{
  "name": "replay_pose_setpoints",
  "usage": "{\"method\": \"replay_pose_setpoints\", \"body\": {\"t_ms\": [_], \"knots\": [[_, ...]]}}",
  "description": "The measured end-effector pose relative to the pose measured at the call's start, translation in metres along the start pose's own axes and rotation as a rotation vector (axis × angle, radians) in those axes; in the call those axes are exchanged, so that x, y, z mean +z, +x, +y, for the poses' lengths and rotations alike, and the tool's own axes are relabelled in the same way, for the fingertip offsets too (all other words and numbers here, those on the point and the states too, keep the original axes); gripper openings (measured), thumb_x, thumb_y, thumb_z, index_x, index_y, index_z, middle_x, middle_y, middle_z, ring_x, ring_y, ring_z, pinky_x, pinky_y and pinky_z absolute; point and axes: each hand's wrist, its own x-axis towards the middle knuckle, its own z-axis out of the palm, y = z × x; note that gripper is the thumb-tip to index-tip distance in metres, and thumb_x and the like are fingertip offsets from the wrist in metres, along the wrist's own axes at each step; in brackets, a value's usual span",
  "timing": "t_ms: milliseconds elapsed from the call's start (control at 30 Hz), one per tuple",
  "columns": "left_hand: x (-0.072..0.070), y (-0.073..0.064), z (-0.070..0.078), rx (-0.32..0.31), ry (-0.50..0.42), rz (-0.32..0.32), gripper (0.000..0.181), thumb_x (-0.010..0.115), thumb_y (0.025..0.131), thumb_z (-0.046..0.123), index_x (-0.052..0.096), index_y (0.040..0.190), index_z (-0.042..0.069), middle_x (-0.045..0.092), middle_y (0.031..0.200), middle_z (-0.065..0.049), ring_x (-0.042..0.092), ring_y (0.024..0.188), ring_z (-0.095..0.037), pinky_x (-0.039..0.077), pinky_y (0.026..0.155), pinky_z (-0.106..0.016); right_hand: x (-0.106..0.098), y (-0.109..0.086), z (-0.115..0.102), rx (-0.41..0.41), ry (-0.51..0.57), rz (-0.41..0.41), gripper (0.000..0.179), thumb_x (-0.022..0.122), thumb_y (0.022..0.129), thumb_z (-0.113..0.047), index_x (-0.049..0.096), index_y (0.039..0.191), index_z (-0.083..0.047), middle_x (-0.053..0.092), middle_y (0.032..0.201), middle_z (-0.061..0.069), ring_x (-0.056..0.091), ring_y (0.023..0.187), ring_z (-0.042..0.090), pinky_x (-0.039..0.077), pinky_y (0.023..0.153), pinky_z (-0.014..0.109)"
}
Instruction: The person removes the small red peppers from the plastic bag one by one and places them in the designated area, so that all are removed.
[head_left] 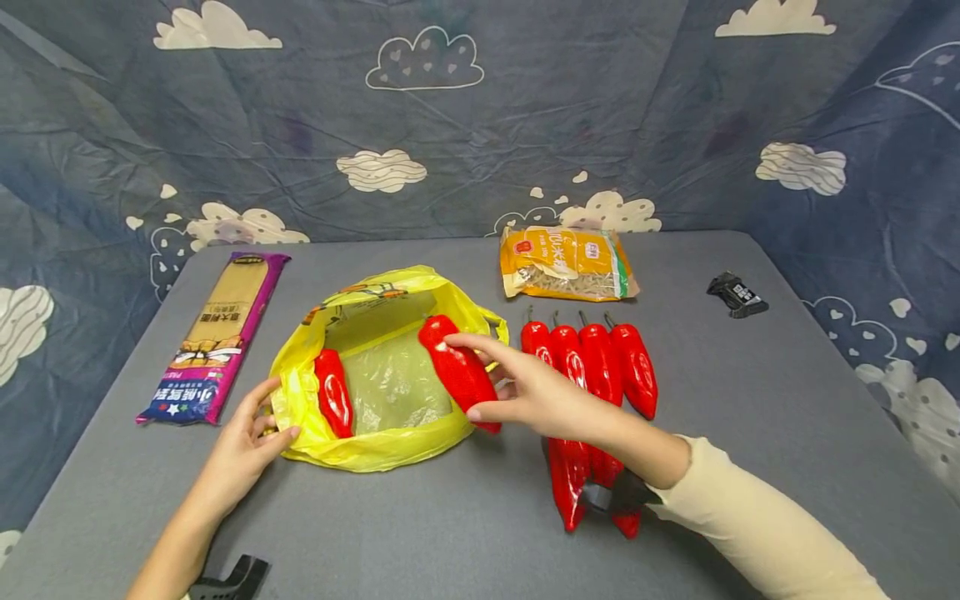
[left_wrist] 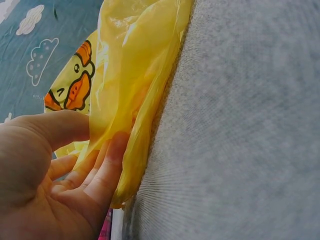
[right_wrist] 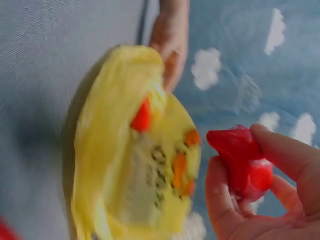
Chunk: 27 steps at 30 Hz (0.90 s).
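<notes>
A yellow plastic bag (head_left: pixel 390 454) lies with its mouth spread wide, a duck face printed on it. One red pepper (head_left: pixel 334 395) is inside at its left. My left hand (head_left: pixel 242 442) pinches the bag's left rim between thumb and fingers, as the left wrist view shows close up. Over the bag's right side, my right hand (head_left: pixel 525 385) grips another red pepper (head_left: pixel 457 367), its stem pointing away from me. The right wrist view shows this held pepper (right_wrist: pixel 240 165) between thumb and fingers. Right of the bag lie several red peppers (head_left: pixel 636 367) in rows, partly hidden by my right forearm.
A purple-edged pasta packet (head_left: pixel 217 333) lies left of the bag. Behind the peppers is an orange food packet (head_left: pixel 567 265). A small black wrapped item (head_left: pixel 738 294) sits at the far right. A patterned cloth (head_left: pixel 480 125) hangs behind the grey table (head_left: pixel 420 533).
</notes>
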Motion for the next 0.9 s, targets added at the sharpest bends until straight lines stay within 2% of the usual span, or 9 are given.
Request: {"method": "replay_pose_setpoints", "body": {"t_ms": [133, 300, 500, 733, 900], "knots": [[0.001, 0.000, 0.001, -0.019, 0.019, 0.002, 0.068, 0.060, 0.084, 0.000, 0.020, 0.139, 0.001, 0.029, 0.119, -0.021, 0.049, 0.078, -0.004, 0.045, 0.055, -0.019, -0.023, -0.039, 0.004, -0.016, 0.004, 0.144, 0.073, 0.073, 0.075, -0.012, 0.035, 0.135, -0.030, 0.044, 0.120, 0.002, 0.047, 0.102, 0.023, 0.050, 0.072, 0.033], [0.000, -0.001, 0.002, -0.023, 0.027, 0.004, 0.068, 0.060, 0.084, 0.001, 0.020, 0.139, 0.002, 0.028, 0.121, -0.023, 0.048, 0.078, -0.004, 0.045, 0.055, -0.019, -0.039, -0.082, 0.017, -0.013, 0.014, 0.307, 0.076, 0.070, 0.076, -0.001, 0.031, 0.138, -0.022, 0.045, 0.116, 0.009, 0.054, 0.091, 0.023, 0.050, 0.072, 0.030], [0.000, -0.001, 0.002, -0.032, 0.033, 0.004, 0.068, 0.060, 0.084, 0.002, 0.020, 0.140, 0.003, 0.028, 0.122, -0.023, 0.048, 0.078, -0.005, 0.045, 0.056, -0.019, -0.042, -0.125, 0.041, 0.094, -0.014, 0.448, 0.078, 0.069, 0.076, 0.002, 0.028, 0.139, -0.019, 0.050, 0.104, 0.013, 0.057, 0.082, 0.019, 0.050, 0.064, 0.028], [0.000, -0.001, 0.001, -0.028, 0.036, 0.005, 0.067, 0.060, 0.084, 0.001, 0.021, 0.139, 0.001, 0.028, 0.118, -0.021, 0.048, 0.077, -0.005, 0.044, 0.055, -0.018, -0.034, -0.160, 0.073, 0.220, 0.032, 0.479, 0.081, 0.068, 0.077, 0.000, 0.021, 0.141, -0.017, 0.049, 0.102, 0.015, 0.058, 0.079, 0.020, 0.050, 0.060, 0.028], [0.000, -0.001, 0.001, -0.031, 0.041, 0.009, 0.068, 0.060, 0.084, 0.001, 0.021, 0.139, 0.001, 0.029, 0.119, -0.021, 0.048, 0.077, -0.005, 0.044, 0.055, -0.019, -0.028, -0.176, 0.089, 0.327, 0.068, 0.472, 0.081, 0.068, 0.077, -0.001, 0.019, 0.140, -0.013, 0.048, 0.102, 0.018, 0.058, 0.078, 0.020, 0.049, 0.058, 0.029]]}}
